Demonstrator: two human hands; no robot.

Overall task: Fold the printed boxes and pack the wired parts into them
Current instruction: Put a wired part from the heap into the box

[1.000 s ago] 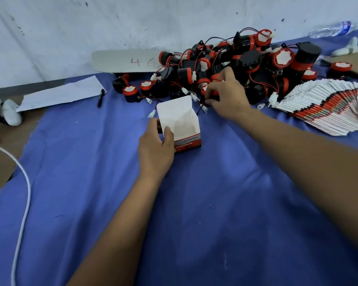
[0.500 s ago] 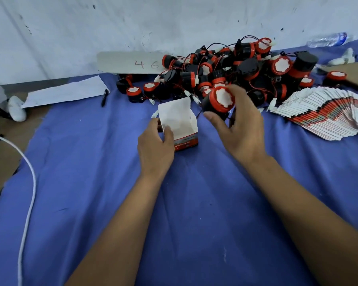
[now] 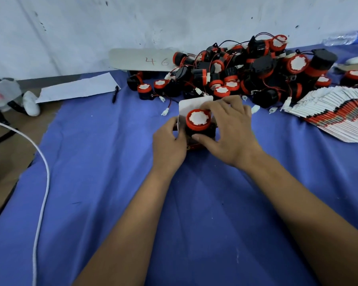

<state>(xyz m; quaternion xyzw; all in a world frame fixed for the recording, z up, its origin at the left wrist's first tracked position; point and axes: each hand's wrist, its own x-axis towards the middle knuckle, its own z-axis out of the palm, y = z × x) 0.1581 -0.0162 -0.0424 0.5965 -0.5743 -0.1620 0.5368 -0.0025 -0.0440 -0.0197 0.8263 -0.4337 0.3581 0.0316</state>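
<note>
Left hand (image 3: 170, 141) grips box (image 3: 191, 104) side; right hand (image 3: 227, 131) clasps wired part (image 3: 198, 120), seating it in box. Step: packing. Next, likely: tuck wire, close flap.

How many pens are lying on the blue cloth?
1. The black pen lies on the far left part of the blue cloth, beside the white paper sheet, left of the pile of parts. That pile might hide others.
</note>
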